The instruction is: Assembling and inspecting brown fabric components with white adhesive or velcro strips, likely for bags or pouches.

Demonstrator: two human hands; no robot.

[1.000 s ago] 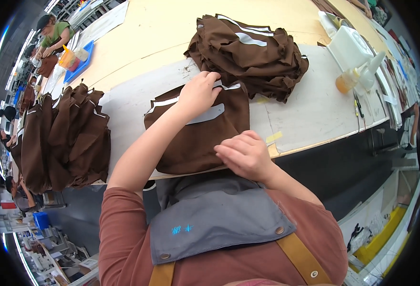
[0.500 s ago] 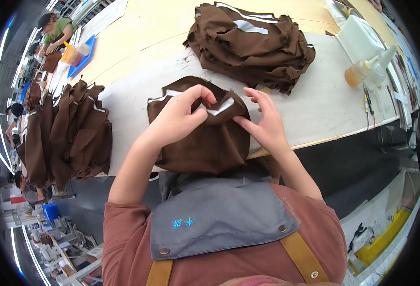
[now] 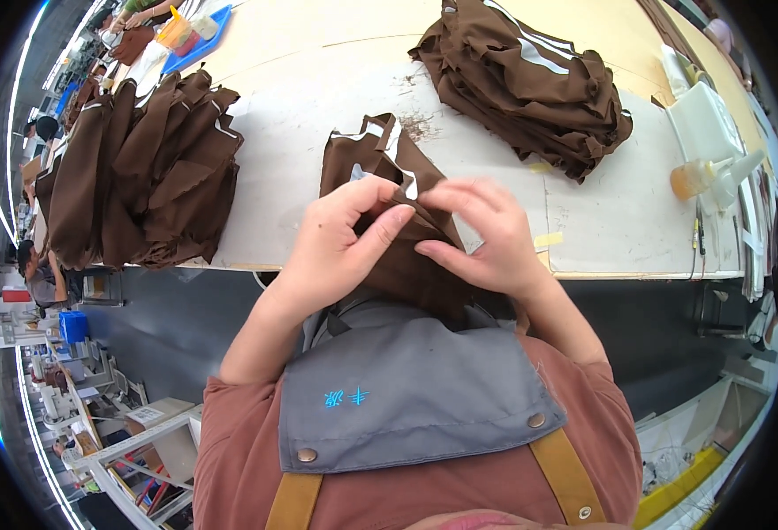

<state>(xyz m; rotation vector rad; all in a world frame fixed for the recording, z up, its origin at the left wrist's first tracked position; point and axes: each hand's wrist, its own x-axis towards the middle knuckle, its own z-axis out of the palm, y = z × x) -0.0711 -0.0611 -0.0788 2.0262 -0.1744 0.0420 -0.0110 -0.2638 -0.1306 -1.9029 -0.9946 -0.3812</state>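
While the folded brown fabric piece (image 3: 411, 265) sits near side and left of the big brown pile (image 3: 521, 102), both hands work at its top edge. Left hand (image 3: 345, 234), well to the near-left of the pile: thumb and index closed on the brown fabric beside the end of a white strip (image 3: 392, 141). Right hand (image 3: 490, 234), nearer the pile: fingers blurred at the same strip end, thumb set apart lower down against the fabric; can't tell if anything is pinched. Piece is creased lengthwise, corner peaking beyond the hands toward the pile's left; its lower part hangs over the table (image 3: 318, 79) edge toward the wearer's apron (image 3: 415, 389).

Left of the pile, well apart: second brown heap (image 3: 141, 177), draped over the near edge. Far left of pile: blue tray (image 3: 212, 37) holding cups. Right of pile: white container (image 3: 705, 119); amber bottle (image 3: 691, 179) and pale bottle (image 3: 738, 181) side by side, toward the wearer from the container. Yellow tape (image 3: 548, 240), near side of pile, by the table edge.
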